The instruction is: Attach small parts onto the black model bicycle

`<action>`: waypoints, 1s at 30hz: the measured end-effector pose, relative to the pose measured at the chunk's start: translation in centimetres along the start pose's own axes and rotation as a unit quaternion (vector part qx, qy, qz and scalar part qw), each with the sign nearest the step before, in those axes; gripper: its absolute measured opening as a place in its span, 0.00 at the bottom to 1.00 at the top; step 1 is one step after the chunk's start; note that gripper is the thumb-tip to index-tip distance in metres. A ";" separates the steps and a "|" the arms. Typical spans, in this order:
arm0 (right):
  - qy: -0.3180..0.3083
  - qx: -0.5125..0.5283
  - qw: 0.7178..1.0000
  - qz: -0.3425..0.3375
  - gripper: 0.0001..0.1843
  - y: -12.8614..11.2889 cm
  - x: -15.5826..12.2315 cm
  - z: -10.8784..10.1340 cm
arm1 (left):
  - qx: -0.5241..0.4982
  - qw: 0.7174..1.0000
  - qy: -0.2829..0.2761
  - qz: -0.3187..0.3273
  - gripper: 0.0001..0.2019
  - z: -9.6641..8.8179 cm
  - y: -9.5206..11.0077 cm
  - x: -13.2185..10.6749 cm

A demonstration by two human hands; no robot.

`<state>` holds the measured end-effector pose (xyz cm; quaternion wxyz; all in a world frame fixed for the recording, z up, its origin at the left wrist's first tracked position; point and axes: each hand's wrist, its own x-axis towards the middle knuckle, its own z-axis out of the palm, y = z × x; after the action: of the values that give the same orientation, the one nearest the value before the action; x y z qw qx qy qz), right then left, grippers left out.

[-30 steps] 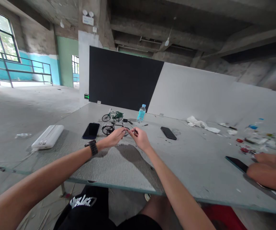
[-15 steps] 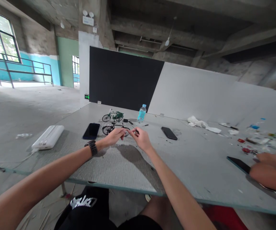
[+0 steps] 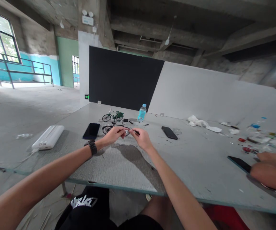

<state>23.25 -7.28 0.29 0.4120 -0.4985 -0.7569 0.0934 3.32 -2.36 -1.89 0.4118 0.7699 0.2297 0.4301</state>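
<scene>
A black model bicycle [image 3: 107,129] stands on the table just behind my hands. My left hand [image 3: 114,135] is closed at its middle and right end, hiding part of the frame. Beside it, my right hand [image 3: 141,138] grips a small tool with a dark handle [image 3: 136,132], which looks like a small screwdriver. Its tip is near the bicycle's right wheel [image 3: 127,132] and close to my left fingertips; whether it touches anything I cannot tell. Farther back stands a green model bicycle [image 3: 116,115].
A phone [image 3: 91,131] and a white power bank [image 3: 48,137] lie to the left. A water bottle [image 3: 142,113] stands behind, a second phone [image 3: 169,133] lies right. Another person's arm [image 3: 270,174] rests at the far right, by scattered parts and wrappers.
The tool in my right hand has tilted, and its handle now shows more between the fingers. My left hand has barely moved.
</scene>
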 end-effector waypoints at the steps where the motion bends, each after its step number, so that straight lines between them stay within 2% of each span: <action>1: -0.008 -0.004 1.000 -0.005 0.30 0.1 0.0 0.0 | -0.005 1.000 -0.001 -0.003 0.17 0.0 0.1 0.0; 10: 0.007 0.004 1.000 -0.006 0.30 -0.3 -0.3 0.0 | -0.076 0.997 -0.002 -0.013 0.20 -0.2 0.0 0.0; 17: 0.020 -0.007 1.000 -0.012 0.30 -0.3 -0.2 -0.2 | -0.209 0.976 -0.009 -0.066 0.28 0.0 0.1 -0.1; 24: 0.016 -0.007 1.000 -0.015 0.29 -0.3 -0.2 -0.3 | -0.264 0.959 -0.013 -0.105 0.27 -0.2 0.3 -0.3; 30: 0.017 0.014 1.000 -0.002 0.29 -0.5 -0.1 -0.3 | -0.278 0.954 -0.021 -0.106 0.23 -0.3 0.3 -0.4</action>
<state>23.14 -7.67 0.65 0.4322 -0.4930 -0.7491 0.0947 2.86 -2.69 -1.72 0.6576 0.6048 0.1729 0.4146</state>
